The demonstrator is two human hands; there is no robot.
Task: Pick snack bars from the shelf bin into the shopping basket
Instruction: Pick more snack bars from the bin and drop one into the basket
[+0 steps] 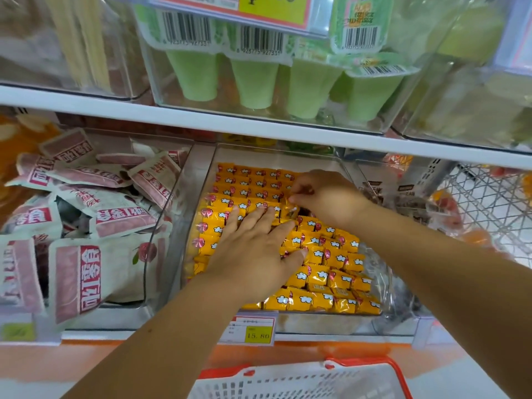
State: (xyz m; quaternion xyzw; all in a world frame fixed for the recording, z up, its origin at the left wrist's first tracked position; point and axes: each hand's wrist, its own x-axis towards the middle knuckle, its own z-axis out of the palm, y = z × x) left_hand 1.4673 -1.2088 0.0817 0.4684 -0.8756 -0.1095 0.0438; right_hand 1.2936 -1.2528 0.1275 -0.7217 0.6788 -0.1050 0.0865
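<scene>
A clear shelf bin [288,322] holds rows of several small yellow snack bars [325,279] with red and white marks. My left hand [256,249] lies flat on the bars in the middle of the bin, fingers spread. My right hand [325,197] is deeper in the bin, its fingertips pinched on one yellow snack bar [289,210] that is lifted slightly out of its row. A white shopping basket [290,384] with a red rim shows at the bottom edge, below the shelf.
To the left stands a bin of pink and white snack bags [86,226]. The shelf above [259,122] carries bins of green cups [253,82]. A price tag [250,331] hangs at the bin's front. A wire rack [486,203] and dark packets [403,197] are at the right.
</scene>
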